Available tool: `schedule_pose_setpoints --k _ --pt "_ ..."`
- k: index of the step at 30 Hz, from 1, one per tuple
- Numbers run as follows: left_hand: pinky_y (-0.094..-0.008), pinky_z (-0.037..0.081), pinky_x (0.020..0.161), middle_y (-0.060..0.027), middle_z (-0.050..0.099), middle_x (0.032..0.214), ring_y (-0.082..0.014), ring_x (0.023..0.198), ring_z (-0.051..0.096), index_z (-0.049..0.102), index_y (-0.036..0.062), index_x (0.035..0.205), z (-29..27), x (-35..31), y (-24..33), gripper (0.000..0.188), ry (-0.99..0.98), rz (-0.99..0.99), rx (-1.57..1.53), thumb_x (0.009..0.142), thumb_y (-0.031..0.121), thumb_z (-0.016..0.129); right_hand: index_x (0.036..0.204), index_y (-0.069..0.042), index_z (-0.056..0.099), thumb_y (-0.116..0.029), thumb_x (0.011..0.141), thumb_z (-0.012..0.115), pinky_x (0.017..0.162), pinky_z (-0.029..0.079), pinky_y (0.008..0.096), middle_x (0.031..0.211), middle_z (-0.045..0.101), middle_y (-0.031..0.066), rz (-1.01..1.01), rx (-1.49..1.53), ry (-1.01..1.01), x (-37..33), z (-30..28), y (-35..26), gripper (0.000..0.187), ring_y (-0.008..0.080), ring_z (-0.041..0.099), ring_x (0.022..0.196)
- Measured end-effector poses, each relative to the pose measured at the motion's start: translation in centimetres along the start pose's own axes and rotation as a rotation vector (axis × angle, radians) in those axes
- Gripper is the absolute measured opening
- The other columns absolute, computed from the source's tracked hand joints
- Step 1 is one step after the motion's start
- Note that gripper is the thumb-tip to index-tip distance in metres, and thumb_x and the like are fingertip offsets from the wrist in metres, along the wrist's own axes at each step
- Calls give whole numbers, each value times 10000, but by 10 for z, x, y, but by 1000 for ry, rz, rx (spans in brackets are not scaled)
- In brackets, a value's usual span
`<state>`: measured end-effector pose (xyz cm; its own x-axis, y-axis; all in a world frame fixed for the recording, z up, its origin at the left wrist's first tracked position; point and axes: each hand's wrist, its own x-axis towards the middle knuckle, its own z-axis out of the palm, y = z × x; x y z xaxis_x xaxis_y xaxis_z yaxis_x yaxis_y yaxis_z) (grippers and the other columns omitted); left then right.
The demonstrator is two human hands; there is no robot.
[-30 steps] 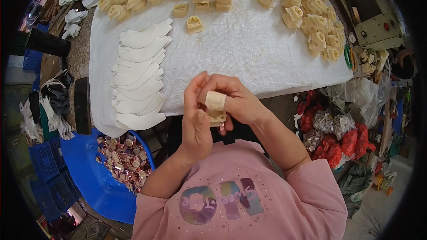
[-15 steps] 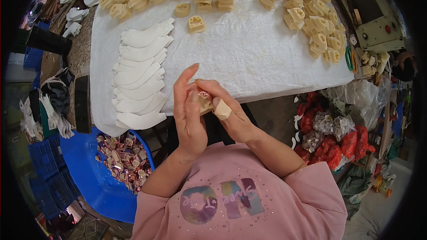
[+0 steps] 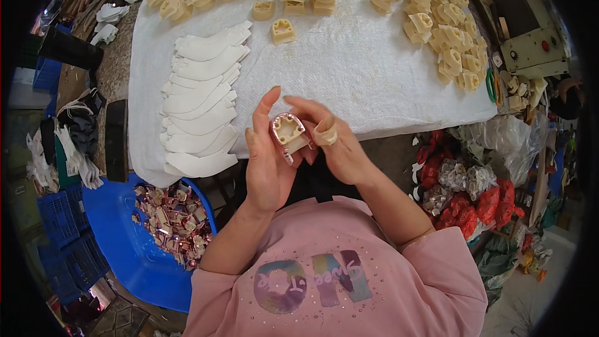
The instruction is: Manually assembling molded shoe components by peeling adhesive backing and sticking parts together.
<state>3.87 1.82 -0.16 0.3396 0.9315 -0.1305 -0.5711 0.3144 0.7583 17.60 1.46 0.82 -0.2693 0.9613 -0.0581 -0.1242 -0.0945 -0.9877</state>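
Note:
Between my two hands, just off the near edge of the table, is a small D-shaped cream plastic piece (image 3: 288, 130) with a shiny pink metallic rim. Its hollow face with small posts is turned up. My left hand (image 3: 267, 165) cups it from the left, index finger raised and thumb beside it. Closing in from the right is my right hand (image 3: 342, 153), its fingers curled about the piece's right side. A cream cover (image 3: 326, 131) wraps a digit of that hand. The fingers under the piece are partly hidden.
White cloth (image 3: 312, 68) covers the table. Overlapping white curved pieces (image 3: 199, 106) lie at left; cream plastic pieces (image 3: 449, 37) are heaped at the back and right. A blue tub (image 3: 118, 249) at lower left holds pinkish metallic pieces. Red bags (image 3: 458, 209) sit at lower right.
My hands have opened somewhat around the piece, and its hollow face now shows. The right hand has shifted slightly right. The view has moved a little.

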Motion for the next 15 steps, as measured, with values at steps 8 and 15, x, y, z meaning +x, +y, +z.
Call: schedule_pose_setpoints --k 8,15 --pt "-281 432 694 -179 527 1045 -189 798 529 85 -39 1398 -6 -2 7 790 -104 359 768 928 531 364 988 -1 594 -196 828 609 616 463 328 759 574 120 11 -701 -17 10 -4 -35 252 221 584 669" --pt "-273 484 695 -80 567 946 -150 768 573 515 6 1152 -7 -6 12 415 -5 229 692 800 124 699 966 12 574 -213 879 564 677 461 304 804 589 88 -267 -306 138 5 -10 -8 242 159 567 733"
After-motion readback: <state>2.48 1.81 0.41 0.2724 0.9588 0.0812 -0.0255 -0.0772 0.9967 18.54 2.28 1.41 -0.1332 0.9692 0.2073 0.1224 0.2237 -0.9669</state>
